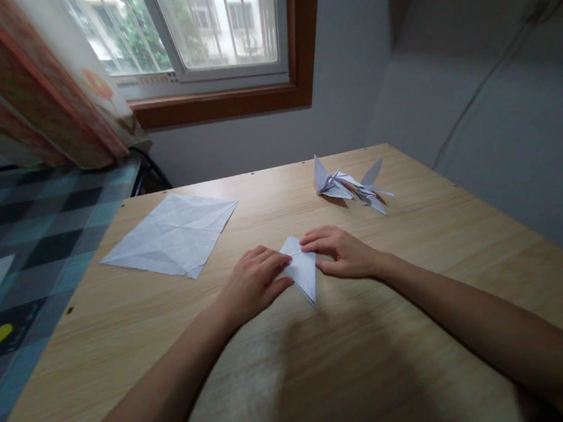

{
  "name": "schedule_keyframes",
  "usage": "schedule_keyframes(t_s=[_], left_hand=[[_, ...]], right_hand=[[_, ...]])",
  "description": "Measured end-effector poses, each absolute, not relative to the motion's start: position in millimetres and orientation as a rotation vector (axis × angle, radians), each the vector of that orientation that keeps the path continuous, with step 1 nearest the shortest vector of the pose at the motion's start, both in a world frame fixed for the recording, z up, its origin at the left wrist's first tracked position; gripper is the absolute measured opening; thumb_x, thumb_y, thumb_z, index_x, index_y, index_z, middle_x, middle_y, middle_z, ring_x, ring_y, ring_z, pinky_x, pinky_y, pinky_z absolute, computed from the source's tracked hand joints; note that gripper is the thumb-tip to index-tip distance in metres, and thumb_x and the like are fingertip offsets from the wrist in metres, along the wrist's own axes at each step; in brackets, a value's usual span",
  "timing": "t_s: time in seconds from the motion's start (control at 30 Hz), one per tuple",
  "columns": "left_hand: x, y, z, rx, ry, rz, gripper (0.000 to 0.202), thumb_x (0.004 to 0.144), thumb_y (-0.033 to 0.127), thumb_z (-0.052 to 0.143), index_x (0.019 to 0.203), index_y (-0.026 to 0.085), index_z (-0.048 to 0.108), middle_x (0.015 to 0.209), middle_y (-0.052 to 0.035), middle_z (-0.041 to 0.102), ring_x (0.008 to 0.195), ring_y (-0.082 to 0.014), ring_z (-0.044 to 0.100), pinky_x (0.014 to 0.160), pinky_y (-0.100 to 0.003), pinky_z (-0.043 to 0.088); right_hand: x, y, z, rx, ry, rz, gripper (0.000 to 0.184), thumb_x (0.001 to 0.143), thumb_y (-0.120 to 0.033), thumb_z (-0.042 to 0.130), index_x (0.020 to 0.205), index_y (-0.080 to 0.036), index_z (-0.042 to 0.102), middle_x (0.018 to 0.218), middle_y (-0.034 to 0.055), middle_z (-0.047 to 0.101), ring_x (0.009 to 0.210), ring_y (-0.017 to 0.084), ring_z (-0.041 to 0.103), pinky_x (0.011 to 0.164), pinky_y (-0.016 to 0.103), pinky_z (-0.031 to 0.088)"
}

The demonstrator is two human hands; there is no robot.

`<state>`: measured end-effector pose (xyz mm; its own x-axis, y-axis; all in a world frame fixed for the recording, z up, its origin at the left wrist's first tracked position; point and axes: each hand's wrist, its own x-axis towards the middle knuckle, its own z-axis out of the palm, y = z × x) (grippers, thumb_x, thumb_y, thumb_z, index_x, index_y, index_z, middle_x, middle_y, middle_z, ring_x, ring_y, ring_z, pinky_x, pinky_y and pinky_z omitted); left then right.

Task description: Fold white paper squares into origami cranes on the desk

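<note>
A small folded white paper, kite-shaped with its point toward me, lies on the wooden table. My left hand rests on its left edge, fingers stretched and pressing flat. From the other side, my right hand presses the upper right part with flat fingers. Both hands lie on the paper rather than gripping it.
A creased unfolded white square sheet lies at the table's back left. Folded paper cranes sit at the back right. Left of the table is a checked bedspread; a window and curtain are behind.
</note>
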<state>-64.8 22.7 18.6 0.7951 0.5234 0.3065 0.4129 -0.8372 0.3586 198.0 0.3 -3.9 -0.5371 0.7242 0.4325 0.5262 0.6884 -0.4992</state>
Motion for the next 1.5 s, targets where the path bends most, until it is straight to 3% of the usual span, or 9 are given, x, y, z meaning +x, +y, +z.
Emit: schedule_keyframes(t_s=[0.2,0.37,0.6,0.8,1.03,1.1,1.2,1.4,1.5], left_hand=[[-63,21,23,2.481,0.882,0.708,0.016,0.093,0.028,0.056,0.098,0.019,0.069,0.081,-0.0032,0.069,0.075,-0.0164,0.063,0.072,-0.030,0.050],[-57,21,22,2.226,1.081,0.761,0.020,0.088,0.023,0.058,0.105,0.018,0.067,0.076,0.0003,0.068,0.062,-0.0118,0.059,0.062,-0.025,0.047],[-54,26,16,2.161,1.244,0.857,0.024,0.083,0.024,0.063,0.105,0.017,0.062,0.071,0.0017,0.065,0.063,-0.0138,0.058,0.062,-0.026,0.046],[-55,29,18,2.312,1.269,0.848,0.019,0.084,0.029,0.062,0.096,0.017,0.070,0.085,-0.0050,0.066,0.078,-0.0184,0.058,0.070,-0.031,0.046],[-57,28,24,2.050,1.101,0.722,0.020,0.083,0.032,0.061,0.073,0.016,0.068,0.061,0.0010,0.061,0.056,-0.0111,0.050,0.054,-0.023,0.037],[-56,26,24,1.953,1.088,0.800,0.021,0.082,0.034,0.061,0.073,0.015,0.066,0.062,0.0012,0.061,0.055,-0.0105,0.050,0.053,-0.023,0.039],[-52,20,26,1.915,1.056,0.969,0.020,0.083,0.035,0.063,0.076,0.016,0.065,0.065,0.0008,0.062,0.058,-0.0110,0.053,0.054,-0.023,0.042],[-51,3,29,2.162,0.997,1.665,0.009,0.088,0.021,0.063,0.083,0.021,0.070,0.078,-0.0009,0.066,0.068,-0.0122,0.059,0.064,-0.026,0.050],[-55,3,27,2.324,0.932,1.677,0.013,0.089,0.014,0.060,0.086,0.022,0.070,0.087,-0.0028,0.065,0.079,-0.0143,0.062,0.069,-0.028,0.052]], right_hand=[[189,-1,1,-1.037,-2.106,0.535,0.016,0.091,-0.023,0.059,0.086,-0.020,0.075,0.101,0.0073,0.074,0.099,0.021,0.067,0.093,0.039,0.050],[163,-8,6,-1.540,-1.831,0.376,0.002,0.081,-0.016,0.067,0.082,-0.017,0.068,0.093,0.0091,0.069,0.094,0.025,0.061,0.086,0.040,0.046],[148,-7,8,-1.545,-1.683,0.676,0.042,0.073,-0.008,0.065,0.115,-0.017,0.067,0.080,0.0004,0.065,0.073,0.016,0.058,0.070,0.029,0.044],[152,0,-4,-1.182,-1.505,1.023,0.026,0.071,-0.018,0.064,0.096,-0.017,0.072,0.074,-0.0018,0.063,0.067,0.013,0.055,0.064,0.026,0.044],[158,5,-2,-1.115,-1.236,1.183,0.041,0.062,-0.024,0.074,0.102,-0.017,0.069,0.079,-0.0005,0.067,0.065,0.013,0.061,0.062,0.025,0.048],[159,4,3,-1.085,-1.299,1.292,0.031,0.066,-0.024,0.073,0.096,-0.017,0.071,0.079,0.0004,0.070,0.067,0.014,0.063,0.065,0.027,0.050],[159,-1,12,-1.141,-1.447,1.099,0.010,0.073,-0.024,0.069,0.078,-0.017,0.073,0.071,0.0004,0.069,0.063,0.014,0.060,0.063,0.027,0.048],[158,-20,26,-0.991,-1.610,0.342,0.015,0.087,-0.025,0.060,0.086,-0.025,0.075,0.093,0.0040,0.075,0.085,0.019,0.069,0.077,0.034,0.056],[163,-20,19,-0.905,-1.761,0.240,0.020,0.090,-0.020,0.056,0.090,-0.026,0.075,0.104,0.0047,0.076,0.093,0.018,0.070,0.083,0.034,0.056]])
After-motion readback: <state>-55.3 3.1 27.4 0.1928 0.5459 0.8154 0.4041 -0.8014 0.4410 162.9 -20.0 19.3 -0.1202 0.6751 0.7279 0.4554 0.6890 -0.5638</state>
